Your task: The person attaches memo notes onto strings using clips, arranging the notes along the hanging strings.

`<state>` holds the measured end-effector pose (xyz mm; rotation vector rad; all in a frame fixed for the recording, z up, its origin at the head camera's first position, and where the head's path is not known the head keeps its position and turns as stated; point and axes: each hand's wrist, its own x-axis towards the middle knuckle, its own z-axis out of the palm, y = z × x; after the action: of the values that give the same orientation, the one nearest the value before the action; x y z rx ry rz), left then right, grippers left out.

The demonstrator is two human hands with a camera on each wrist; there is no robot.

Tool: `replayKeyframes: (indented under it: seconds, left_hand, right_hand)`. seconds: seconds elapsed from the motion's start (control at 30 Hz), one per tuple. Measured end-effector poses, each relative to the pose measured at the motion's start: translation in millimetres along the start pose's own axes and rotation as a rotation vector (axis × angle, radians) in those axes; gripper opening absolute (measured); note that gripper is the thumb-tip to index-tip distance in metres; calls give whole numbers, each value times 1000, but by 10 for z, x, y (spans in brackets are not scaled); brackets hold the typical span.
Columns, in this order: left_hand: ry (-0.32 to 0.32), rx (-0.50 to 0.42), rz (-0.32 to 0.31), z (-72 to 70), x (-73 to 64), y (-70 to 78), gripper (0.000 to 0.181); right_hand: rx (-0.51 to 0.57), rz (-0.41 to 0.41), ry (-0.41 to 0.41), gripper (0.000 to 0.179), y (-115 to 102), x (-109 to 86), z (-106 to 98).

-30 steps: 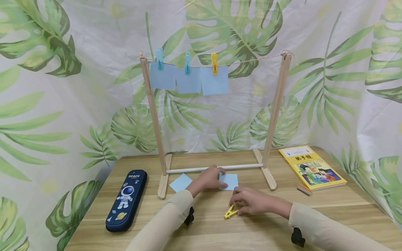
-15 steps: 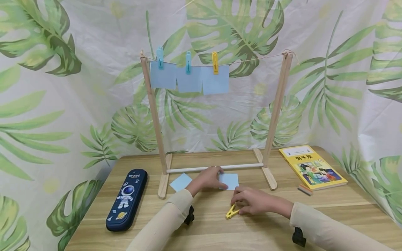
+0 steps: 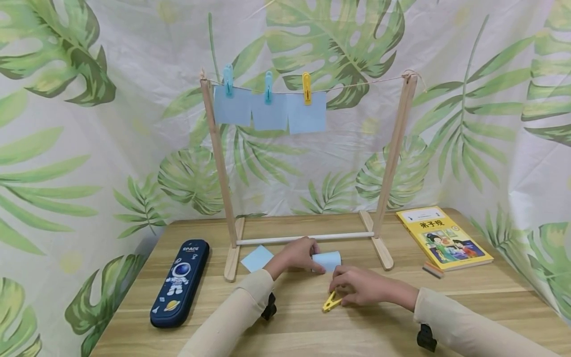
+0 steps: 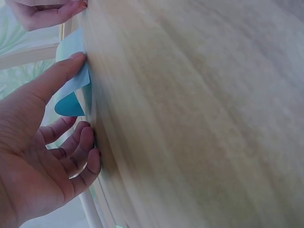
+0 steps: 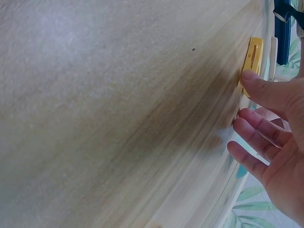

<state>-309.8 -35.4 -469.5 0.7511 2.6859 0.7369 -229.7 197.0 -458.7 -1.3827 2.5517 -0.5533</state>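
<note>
My left hand (image 3: 300, 254) is at a light blue paper square (image 3: 329, 259) on the table. In the left wrist view the thumb presses the near edge of the blue paper (image 4: 70, 103), which bows up into a curl, with the fingers at its far side. My right hand (image 3: 359, 286) pinches a yellow clothespin (image 3: 330, 302) low over the table, thumb on one leg in the right wrist view. Another blue paper square (image 3: 257, 258) lies left of my left hand. Three blue papers hang from a string, held by two blue clothespins (image 3: 268, 88) and one yellow clothespin (image 3: 307, 89).
A wooden frame (image 3: 216, 148) carries the string, with a white rod (image 3: 312, 238) across its base behind my hands. On the left lies a dark blue pencil case (image 3: 179, 283). To the right are a yellow book (image 3: 443, 239) and a small striped eraser-like block (image 3: 433, 270).
The blue paper under my left hand lay flat and now bows upward into a curl. My right hand and the yellow clothespin have shifted very slightly right.
</note>
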Motion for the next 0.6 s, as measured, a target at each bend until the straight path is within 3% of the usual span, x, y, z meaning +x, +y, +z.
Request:
replayKeyframes:
  seconds: [0.17,0.43,0.6]
  left_hand:
    - [-15,-72,29,-2,10,40,46]
    - [-46,-241,45,-30,20,81,64]
    - [-59,-253,43,-29,52,57,59]
  right_hand:
    - [-8,-7,5,27,-15,-12,-11]
    - [-4,13,1,26,-7,-9,-10]
    - [-6,-5,2,26,-2,-10,-13]
